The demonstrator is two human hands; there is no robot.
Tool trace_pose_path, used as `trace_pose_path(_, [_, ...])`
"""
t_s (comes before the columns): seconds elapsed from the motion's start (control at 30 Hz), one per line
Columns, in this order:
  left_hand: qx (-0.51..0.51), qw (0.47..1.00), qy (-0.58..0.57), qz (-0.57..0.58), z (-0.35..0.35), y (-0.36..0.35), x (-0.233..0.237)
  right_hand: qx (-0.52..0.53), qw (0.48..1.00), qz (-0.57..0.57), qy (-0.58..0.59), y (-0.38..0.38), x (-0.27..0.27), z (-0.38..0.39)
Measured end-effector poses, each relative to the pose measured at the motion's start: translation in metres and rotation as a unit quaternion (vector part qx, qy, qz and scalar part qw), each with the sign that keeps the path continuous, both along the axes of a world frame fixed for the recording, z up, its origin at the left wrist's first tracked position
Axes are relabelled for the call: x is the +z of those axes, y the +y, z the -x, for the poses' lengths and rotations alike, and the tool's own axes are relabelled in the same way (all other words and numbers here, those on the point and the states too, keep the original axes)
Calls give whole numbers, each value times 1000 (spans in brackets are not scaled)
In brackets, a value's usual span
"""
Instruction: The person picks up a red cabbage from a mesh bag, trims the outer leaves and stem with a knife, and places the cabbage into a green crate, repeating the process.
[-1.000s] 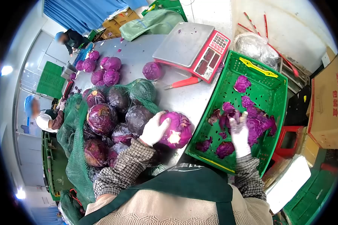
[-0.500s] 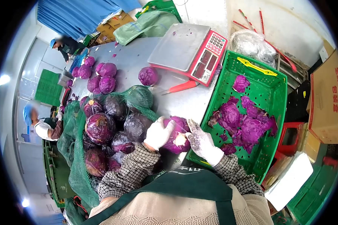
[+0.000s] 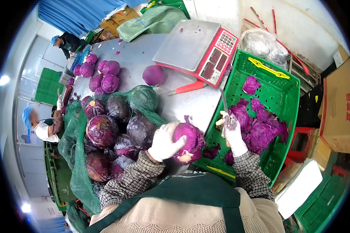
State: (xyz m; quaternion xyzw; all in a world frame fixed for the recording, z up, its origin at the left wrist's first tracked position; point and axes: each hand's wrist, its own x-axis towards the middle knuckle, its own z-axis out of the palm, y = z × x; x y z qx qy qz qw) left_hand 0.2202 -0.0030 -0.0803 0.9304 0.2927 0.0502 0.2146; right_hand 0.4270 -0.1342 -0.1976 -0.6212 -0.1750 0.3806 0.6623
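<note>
My left hand [image 3: 165,143], in a white glove, is wrapped round the left side of a red cabbage [image 3: 190,140]. Its pale cut stem faces me, and a loose leaf sticks up at the top. My right hand [image 3: 234,134], in a stained white glove, is closed on a knife [image 3: 224,101] with a narrow, slightly curved metal blade pointing away from me. Pale bits, perhaps stem pieces, show by those fingers. That hand is over the near left side of a green crate [image 3: 295,116] holding purple cabbage leaves [image 3: 260,134].
Left of my hands, a green net bag [image 3: 79,155] holds several untrimmed red cabbages [image 3: 103,131]. Across the steel table [image 3: 140,50] are a red-framed scale [image 3: 190,44], an orange-handled knife [image 3: 188,88] and several trimmed cabbages [image 3: 110,83]. Two people work at the far left.
My right hand has moved from the cabbage to over the crate, and the knife blade now shows. My left hand has turned the cabbage, and leaf pieces have appeared near the crate's edge.
</note>
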Motion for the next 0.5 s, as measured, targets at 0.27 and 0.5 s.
trace_pose_path(0.27, [1,994,54,98,-6,27,-2,262,904,-113,-317,-11,55,36])
trace_pose_path(0.5, [-30,962,34,269,-7,60,-29,334,924,-187,-14,7,42,33])
